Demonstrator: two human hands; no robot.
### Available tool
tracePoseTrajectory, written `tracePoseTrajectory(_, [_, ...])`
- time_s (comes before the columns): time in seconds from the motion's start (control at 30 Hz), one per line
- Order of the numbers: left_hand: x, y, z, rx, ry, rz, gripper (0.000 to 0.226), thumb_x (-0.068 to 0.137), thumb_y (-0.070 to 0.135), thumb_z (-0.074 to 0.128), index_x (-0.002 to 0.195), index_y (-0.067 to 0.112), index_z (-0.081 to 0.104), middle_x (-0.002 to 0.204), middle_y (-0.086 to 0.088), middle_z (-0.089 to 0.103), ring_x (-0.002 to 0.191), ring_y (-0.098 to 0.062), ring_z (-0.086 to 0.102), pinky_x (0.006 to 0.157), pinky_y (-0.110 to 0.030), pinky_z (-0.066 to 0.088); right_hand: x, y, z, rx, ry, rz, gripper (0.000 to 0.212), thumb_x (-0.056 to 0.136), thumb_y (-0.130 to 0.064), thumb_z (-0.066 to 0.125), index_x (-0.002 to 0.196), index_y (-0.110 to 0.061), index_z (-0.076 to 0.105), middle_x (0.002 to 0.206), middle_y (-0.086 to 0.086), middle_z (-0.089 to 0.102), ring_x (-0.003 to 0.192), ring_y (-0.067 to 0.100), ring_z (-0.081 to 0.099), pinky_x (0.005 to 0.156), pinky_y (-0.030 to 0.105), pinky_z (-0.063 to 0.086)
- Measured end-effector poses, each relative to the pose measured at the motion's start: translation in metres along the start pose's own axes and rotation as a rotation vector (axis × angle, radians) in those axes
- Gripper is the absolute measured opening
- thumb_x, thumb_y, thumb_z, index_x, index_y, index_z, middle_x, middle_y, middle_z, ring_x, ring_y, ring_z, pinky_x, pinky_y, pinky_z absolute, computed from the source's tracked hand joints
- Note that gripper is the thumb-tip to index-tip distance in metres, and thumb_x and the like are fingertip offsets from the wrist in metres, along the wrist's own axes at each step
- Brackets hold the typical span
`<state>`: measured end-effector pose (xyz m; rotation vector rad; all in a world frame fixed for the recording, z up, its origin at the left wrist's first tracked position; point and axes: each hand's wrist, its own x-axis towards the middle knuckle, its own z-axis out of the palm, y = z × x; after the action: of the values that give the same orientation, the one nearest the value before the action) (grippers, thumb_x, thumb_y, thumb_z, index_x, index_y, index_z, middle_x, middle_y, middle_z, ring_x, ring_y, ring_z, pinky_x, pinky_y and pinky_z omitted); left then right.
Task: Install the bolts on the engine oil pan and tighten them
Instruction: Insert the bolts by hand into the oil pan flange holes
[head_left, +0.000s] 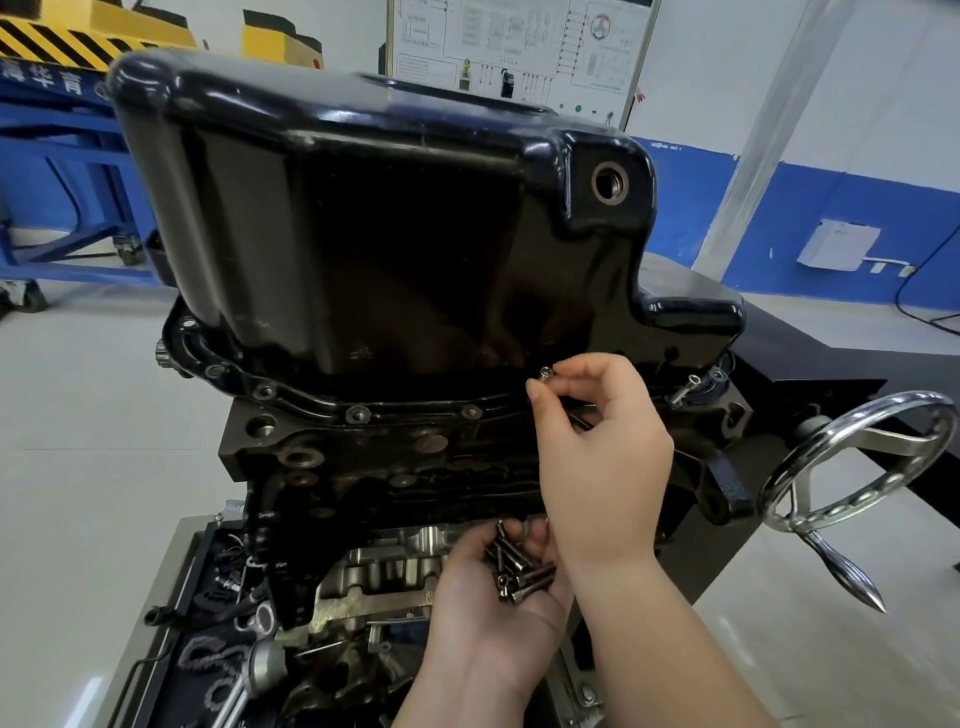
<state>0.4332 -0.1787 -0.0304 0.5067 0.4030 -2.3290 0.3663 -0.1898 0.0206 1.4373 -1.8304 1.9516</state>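
Oil pan (363, 234) is black and sits upside-up on the engine block (415, 467), with its flange running along the block's top edge. One threaded drain hole (610, 182) shows at the pan's 2 o'clock.

Closest thing to a container here is the left hand (493, 603), cupped palm-up at the frame's 6 o'clock with a loose pile of bolts (519, 569) in it. They overlap, so I can't get a clean count, but it's at least five. Under the block there's a metal tray (171, 561) with a chain (208, 657) and assorted small parts lying in it.

Right hand (602, 441) is just above the left, and its thumb and fingertips pinch a single bolt (545, 372) by the shank, head up. It's right at the pan flange around the pan's 5 o'clock. I can't tell if the tip is in a hole.

One more bolt (685, 388) stands tilted in the flange, at 3 o'clock from the pinched one. Four flange holes (358, 414) show along the front edge toward 9 o'clock.

One chrome handwheel (857, 467) sits off at the block's 3 o'clock.
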Motion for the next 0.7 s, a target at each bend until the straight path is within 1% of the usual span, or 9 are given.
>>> tracePoseTrajectory(0.1, [-0.0006,0.0011,0.0014,-0.020,0.017,0.008,0.026,0.090,0.015,0.048,0.067,0.005,0.052,0.052,-0.009,0.056,0.060,-0.019,0.056,0.043,-0.035,0.054,-0.0008,-0.0024,0.0028,0.001,0.001,0.056,0.015,0.082,-0.018,0.071,0.084,-0.029,0.062,0.075,-0.022,0.062,0.085,-0.005,0.060,0.072,0.003,0.040])
tracePoseTrajectory(0.17, [-0.0005,0.0014,0.0021,-0.016,0.030,0.016,0.029,0.092,0.016,0.047,0.065,0.005,0.052,0.051,-0.009,0.055,0.055,-0.019,0.056,0.042,-0.035,0.053,-0.0008,-0.0030,0.0022,-0.013,0.002,0.078,0.014,0.082,-0.021,0.071,0.082,-0.032,0.064,0.073,-0.025,0.061,0.086,-0.005,0.059,0.072,0.002,0.040])
tracePoseTrajectory(0.23, [-0.0011,0.0012,0.0026,-0.015,0.034,0.011,0.030,0.092,0.016,0.047,0.064,0.005,0.052,0.051,-0.009,0.055,0.048,-0.021,0.057,0.042,-0.034,0.053,0.0001,-0.0022,0.0007,-0.027,-0.011,0.093,0.007,0.082,-0.023,0.071,0.083,-0.029,0.069,0.073,-0.025,0.060,0.083,-0.004,0.060,0.071,0.003,0.041])
tracePoseTrajectory(0.3, [-0.0015,0.0012,0.0020,-0.015,0.030,0.013,0.029,0.092,0.016,0.047,0.066,0.005,0.051,0.052,-0.009,0.055,0.044,-0.022,0.058,0.042,-0.033,0.053,0.0003,-0.0010,-0.0006,-0.060,-0.025,0.076,0.003,0.082,-0.024,0.070,0.086,-0.024,0.072,0.079,-0.019,0.062,0.079,-0.002,0.058,0.069,0.004,0.041])
tracePoseTrajectory(0.4, [-0.0017,0.0016,0.0004,-0.007,0.024,0.025,0.028,0.092,0.017,0.047,0.067,0.005,0.052,0.052,-0.009,0.056,0.043,-0.023,0.060,0.041,-0.033,0.052,-0.0004,-0.0002,-0.0027,-0.084,-0.041,0.056,0.007,0.083,-0.022,0.070,0.087,-0.018,0.073,0.084,-0.008,0.061,0.086,-0.004,0.052,0.069,0.000,0.037])
tracePoseTrajectory(0.47, [-0.0020,0.0021,0.0005,0.000,0.025,0.036,0.029,0.093,0.017,0.047,0.066,0.005,0.052,0.052,-0.010,0.057,0.042,-0.024,0.061,0.041,-0.034,0.051,-0.0003,-0.0006,-0.0042,-0.088,-0.058,0.062,0.005,0.083,-0.021,0.069,0.085,-0.019,0.073,0.080,-0.010,0.060,0.086,-0.004,0.052,0.069,0.001,0.036])
tracePoseTrajectory(0.5, [-0.0024,0.0022,0.0010,-0.003,0.028,0.041,0.029,0.093,0.016,0.047,0.067,0.004,0.052,0.050,-0.010,0.057,0.041,-0.023,0.060,0.040,-0.033,0.051,0.0005,-0.0010,-0.0044,-0.083,-0.065,0.073,0.003,0.083,-0.021,0.070,0.082,-0.022,0.072,0.077,-0.012,0.059,0.082,-0.002,0.053,0.067,0.002,0.037])
tracePoseTrajectory(0.6, [-0.0013,0.0027,0.0010,-0.031,0.040,0.041,0.027,0.091,0.015,0.048,0.067,0.004,0.051,0.049,-0.011,0.054,0.037,-0.022,0.057,0.038,-0.031,0.050,0.0033,-0.0011,-0.0026,-0.056,-0.074,0.110,0.016,0.082,-0.025,0.071,0.069,-0.032,0.064,0.062,-0.011,0.053,0.063,0.006,0.052,0.061,0.008,0.038])
tracePoseTrajectory(0.7, [-0.0003,0.0041,-0.0026,0.035,0.034,0.036,0.024,0.085,0.016,0.050,0.063,0.006,0.049,0.051,-0.004,0.045,0.034,-0.015,0.047,0.037,-0.019,0.045,0.0041,-0.0007,0.0002,-0.030,-0.079,0.157,0.015,0.080,-0.029,0.072,0.068,-0.030,0.063,0.058,-0.012,0.051,0.063,0.007,0.050,0.062,0.016,0.040])
